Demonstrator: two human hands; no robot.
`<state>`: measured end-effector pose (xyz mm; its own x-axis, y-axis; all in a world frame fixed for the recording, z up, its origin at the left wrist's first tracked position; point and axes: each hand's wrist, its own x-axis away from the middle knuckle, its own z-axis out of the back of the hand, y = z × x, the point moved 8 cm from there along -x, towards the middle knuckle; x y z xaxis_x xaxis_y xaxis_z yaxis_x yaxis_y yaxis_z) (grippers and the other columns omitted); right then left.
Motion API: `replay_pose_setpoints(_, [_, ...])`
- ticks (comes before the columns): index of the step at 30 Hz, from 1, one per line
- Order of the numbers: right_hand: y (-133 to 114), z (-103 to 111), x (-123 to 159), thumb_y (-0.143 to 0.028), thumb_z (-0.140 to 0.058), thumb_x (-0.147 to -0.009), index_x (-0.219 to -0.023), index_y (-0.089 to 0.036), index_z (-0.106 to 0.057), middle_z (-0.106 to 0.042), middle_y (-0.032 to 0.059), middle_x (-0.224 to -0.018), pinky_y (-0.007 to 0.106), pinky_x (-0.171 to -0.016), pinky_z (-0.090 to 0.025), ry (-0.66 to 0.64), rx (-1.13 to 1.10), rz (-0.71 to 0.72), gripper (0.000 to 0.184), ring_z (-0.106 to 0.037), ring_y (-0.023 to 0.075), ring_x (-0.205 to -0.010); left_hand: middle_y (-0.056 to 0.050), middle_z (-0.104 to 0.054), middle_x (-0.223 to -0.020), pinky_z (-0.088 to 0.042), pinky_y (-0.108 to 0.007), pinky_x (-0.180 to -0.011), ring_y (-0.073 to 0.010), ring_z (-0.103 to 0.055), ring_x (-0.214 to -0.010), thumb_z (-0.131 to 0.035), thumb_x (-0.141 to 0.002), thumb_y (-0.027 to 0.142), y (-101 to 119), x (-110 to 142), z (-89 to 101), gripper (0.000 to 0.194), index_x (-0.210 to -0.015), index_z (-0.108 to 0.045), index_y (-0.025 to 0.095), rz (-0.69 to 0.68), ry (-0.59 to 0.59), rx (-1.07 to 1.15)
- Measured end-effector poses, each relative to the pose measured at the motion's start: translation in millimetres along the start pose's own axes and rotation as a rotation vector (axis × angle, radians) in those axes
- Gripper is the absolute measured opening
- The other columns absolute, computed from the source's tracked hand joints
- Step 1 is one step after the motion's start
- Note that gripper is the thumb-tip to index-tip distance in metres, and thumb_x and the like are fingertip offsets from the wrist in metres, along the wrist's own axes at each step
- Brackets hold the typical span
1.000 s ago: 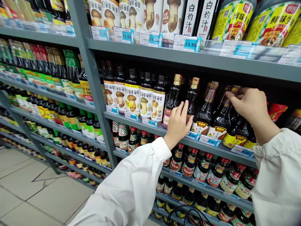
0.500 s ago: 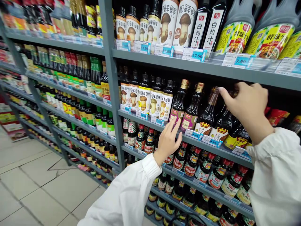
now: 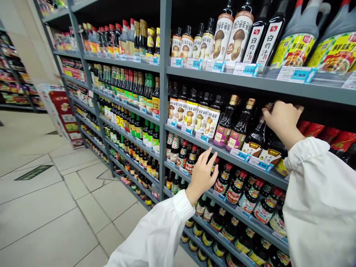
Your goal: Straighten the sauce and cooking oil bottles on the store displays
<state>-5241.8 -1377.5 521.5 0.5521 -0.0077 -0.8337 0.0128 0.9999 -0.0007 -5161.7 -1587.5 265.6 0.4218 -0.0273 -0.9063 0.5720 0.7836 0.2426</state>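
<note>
My right hand (image 3: 283,118) is at the tops of the dark soy sauce bottles on the middle shelf, closed round the neck of one. Its thumb lies by the neck of the left soy sauce bottle (image 3: 253,141) with a black, red and yellow label; a matching bottle (image 3: 272,150) stands just to the right, its neck hidden by my hand. Some of my fingertips are out of sight. Lower down, my left hand (image 3: 203,176) hovers in front of the shelf edge with fingers spread, holding nothing. Two gold-capped bottles with purple labels (image 3: 222,131) stand above it.
Price tags line the shelf edge (image 3: 178,129). Bottles with mushroom labels (image 3: 198,116) stand to the left, and red packages (image 3: 330,135) to the right. Sauce bottles (image 3: 235,189) fill the shelf below. A tiled floor (image 3: 41,218) and a red display (image 3: 65,115) are at left.
My right hand has moved onto the bottle tops and its spread fingers have closed in. My left hand has dropped away from the purple-labelled bottles. The view has swung left.
</note>
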Motion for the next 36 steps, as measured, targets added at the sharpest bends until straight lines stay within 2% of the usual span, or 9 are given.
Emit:
replay_pose_setpoints(3, [-1, 3, 4, -0.051, -0.052, -0.091, -0.097, -0.014, -0.068, -0.068, 0.0189, -0.086, 0.062, -0.1, -0.033, 0.023, -0.002, -0.005, 0.041, -0.061, 0.0398, -0.098, -0.017, -0.049, -0.155, -0.048, -0.055, -0.113, -0.032, -0.048, -0.14, -0.05, -0.099, 0.021, -6, -7, -2.3, 0.047, -0.146, -0.052, 0.019, -0.036, -0.006, 0.029])
replay_pose_setpoints(6, [-7, 20, 18, -0.057, -0.052, -0.089, -0.109, -0.014, -0.066, -0.068, 0.0202, -0.093, 0.062, -0.099, -0.035, 0.096, 0.004, -0.013, 0.05, -0.058, 0.0426, -0.106, -0.017, -0.049, -0.154, -0.049, -0.054, -0.112, -0.032, -0.049, -0.139, -0.051, -0.099, 0.021, -20, -21, -3.1, 0.044, -0.142, -0.055, 0.019, -0.06, 0.023, 0.06])
replay_pose_setpoints(10, [-41, 44, 39, -0.056, -0.044, -0.093, -0.12, -0.017, -0.063, -0.068, 0.0216, -0.106, 0.06, -0.1, -0.036, 0.154, 0.021, 0.015, 0.051, -0.054, 0.0437, -0.116, -0.016, -0.05, -0.154, -0.046, -0.053, -0.115, -0.0318, -0.047, -0.142, -0.052, -0.098, 0.021, -44, -43, -2.2, 0.045, -0.143, -0.055, 0.018, -0.12, 0.001, 0.107])
replay_pose_setpoints(13, [-71, 39, 35, -0.052, -0.041, -0.096, -0.119, -0.015, -0.064, -0.068, 0.0223, -0.104, 0.059, -0.099, -0.037, 0.138, 0.055, -0.017, 0.049, -0.058, 0.042, -0.11, -0.016, -0.044, -0.16, -0.041, -0.053, -0.119, -0.0323, -0.04, -0.148, -0.053, -0.098, 0.021, -62, -58, -2.4, 0.051, -0.148, -0.05, 0.017, -0.21, -0.102, 0.119])
replay_pose_setpoints(16, [-88, 18, 19, -0.051, -0.043, -0.096, -0.114, -0.013, -0.065, -0.069, 0.0216, -0.096, 0.058, -0.1, -0.036, 0.119, 0.102, -0.089, 0.047, -0.062, 0.0392, -0.103, -0.014, -0.033, -0.167, -0.035, -0.054, -0.123, -0.0332, -0.03, -0.155, -0.055, -0.096, 0.024, -77, -67, -7.7, 0.061, -0.155, -0.041, 0.017, -0.309, -0.22, 0.125])
replay_pose_setpoints(19, [-85, -3, 5, -0.054, -0.049, -0.094, -0.105, -0.012, -0.067, -0.07, 0.0223, -0.092, 0.056, -0.099, -0.035, 0.096, 0.153, -0.196, 0.047, -0.063, 0.038, -0.098, -0.013, -0.027, -0.17, -0.027, -0.052, -0.126, -0.032, -0.024, -0.158, -0.056, -0.096, 0.026, -80, -67, -20.6, 0.069, -0.16, -0.032, 0.014, -0.409, -0.312, 0.144])
replay_pose_setpoints(22, [-77, -13, -1, -0.057, -0.055, -0.092, -0.098, -0.013, -0.068, -0.071, 0.0214, -0.091, 0.054, -0.097, -0.036, 0.076, 0.214, -0.258, 0.046, -0.064, 0.0374, -0.096, -0.014, -0.023, -0.171, -0.023, -0.049, -0.129, -0.0299, -0.022, -0.159, -0.054, -0.097, 0.028, -77, -63, -35.7, 0.072, -0.161, -0.027, 0.011, -0.47, -0.356, 0.161])
replay_pose_setpoints(27, [-69, -16, -7, -0.054, -0.054, -0.094, -0.097, -0.015, -0.069, -0.072, 0.0192, -0.09, 0.053, -0.095, -0.036, 0.078, 0.242, -0.213, 0.042, -0.064, 0.0369, -0.094, -0.015, -0.02, -0.171, -0.02, -0.046, -0.13, -0.0283, -0.021, -0.159, -0.051, -0.098, 0.027, -75, -55, -50.8, 0.074, -0.163, -0.021, 0.009, -0.478, -0.353, 0.141])
replay_pose_setpoints(36, [-65, -21, -12, -0.059, -0.043, -0.098, -0.103, -0.016, -0.07, -0.07, 0.0198, -0.092, 0.055, -0.095, -0.034, 0.001, 0.253, -0.137, 0.051, -0.06, 0.0379, -0.097, -0.014, -0.025, -0.17, -0.021, -0.047, -0.129, -0.0285, -0.023, -0.158, -0.048, -0.099, 0.026, -77, -53, -58.6, 0.079, -0.166, -0.008, 0.012, -0.465, -0.291, 0.131])
